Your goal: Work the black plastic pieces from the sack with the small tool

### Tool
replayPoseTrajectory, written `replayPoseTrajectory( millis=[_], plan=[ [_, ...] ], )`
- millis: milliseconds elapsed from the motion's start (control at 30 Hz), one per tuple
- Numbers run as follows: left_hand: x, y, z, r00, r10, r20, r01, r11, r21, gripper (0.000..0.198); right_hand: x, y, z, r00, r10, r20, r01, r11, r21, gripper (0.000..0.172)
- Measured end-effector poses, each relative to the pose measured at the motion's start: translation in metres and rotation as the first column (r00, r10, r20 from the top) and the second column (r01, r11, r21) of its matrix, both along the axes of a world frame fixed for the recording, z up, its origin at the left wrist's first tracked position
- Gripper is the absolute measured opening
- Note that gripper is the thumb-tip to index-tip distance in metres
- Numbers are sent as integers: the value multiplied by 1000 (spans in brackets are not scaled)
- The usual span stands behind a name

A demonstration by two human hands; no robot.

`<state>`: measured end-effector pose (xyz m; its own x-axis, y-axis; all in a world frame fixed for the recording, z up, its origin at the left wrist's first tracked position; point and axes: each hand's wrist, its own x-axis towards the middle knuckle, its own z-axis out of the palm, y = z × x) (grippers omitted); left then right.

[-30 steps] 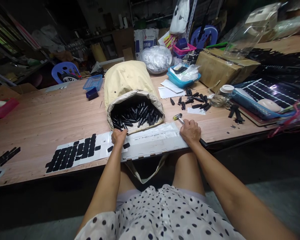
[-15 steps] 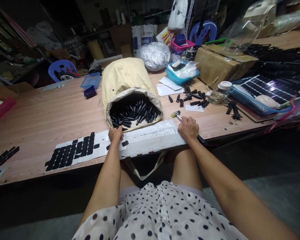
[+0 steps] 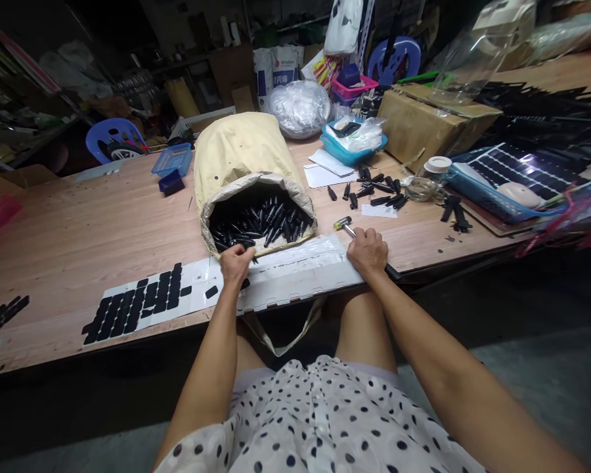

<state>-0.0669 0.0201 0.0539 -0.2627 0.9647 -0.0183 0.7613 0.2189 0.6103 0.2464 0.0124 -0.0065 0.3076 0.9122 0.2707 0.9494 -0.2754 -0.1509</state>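
Note:
My left hand (image 3: 236,265) is pinched closed at the lower lip of the cream sack (image 3: 243,141). A small black piece (image 3: 255,260) pokes out by its fingertips, mostly hidden. Inside the sack's mouth lies a heap of shiny black tapered parts (image 3: 270,220). My right hand (image 3: 368,251) is wrapped around the handle of a small hammer (image 3: 343,223), whose yellow and dark head points away from me. Both hands are over a pale flat board (image 3: 300,276) at the table's near edge. Left of it, black rounded stickers (image 3: 157,292) cover part of a white sheet (image 3: 199,276).
More black parts (image 3: 374,187) lie loose on the table at right, near a clear jar (image 3: 433,172). Behind them stand a teal basket (image 3: 349,154) and a cardboard box (image 3: 418,125). A blue basket (image 3: 502,197) sits far right; small blue trays (image 3: 171,182) are left of the sack.
My left hand has risen slightly from the sheet's edge and turned, with a small black piece now showing at its fingertips. My right hand keeps its hold on the hammer. The view has shifted slightly.

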Motion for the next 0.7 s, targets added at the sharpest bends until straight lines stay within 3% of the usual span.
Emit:
replayPoseTrajectory(
  millis=[133,300,367,500,600,700],
  plan=[
    [50,-12,5,908,-376,-186,377,926,-26,13,1,1,-3,1000,-3,-3,3,1000,20,31],
    [88,-14,-21,765,-605,-219,619,785,-9,17,-1,-1,-1,1000,5,5,-5,1000,15,30],
    [91,-14,-35,764,-615,-194,632,774,35,22,-2,-1,2,1000,6,1,-6,1000,2,31],
    [87,-15,-55,815,-567,-119,579,806,125,22,0,0,6,1000,18,-23,-19,999,-32,34],
    [84,-15,-59,822,-564,-70,568,809,149,16,6,-1,11,997,44,-68,-47,998,-51,37],
    [84,-14,-59,825,-564,-36,563,813,148,15,7,-14,14,980,70,-187,-66,998,25,43]
  ],
)
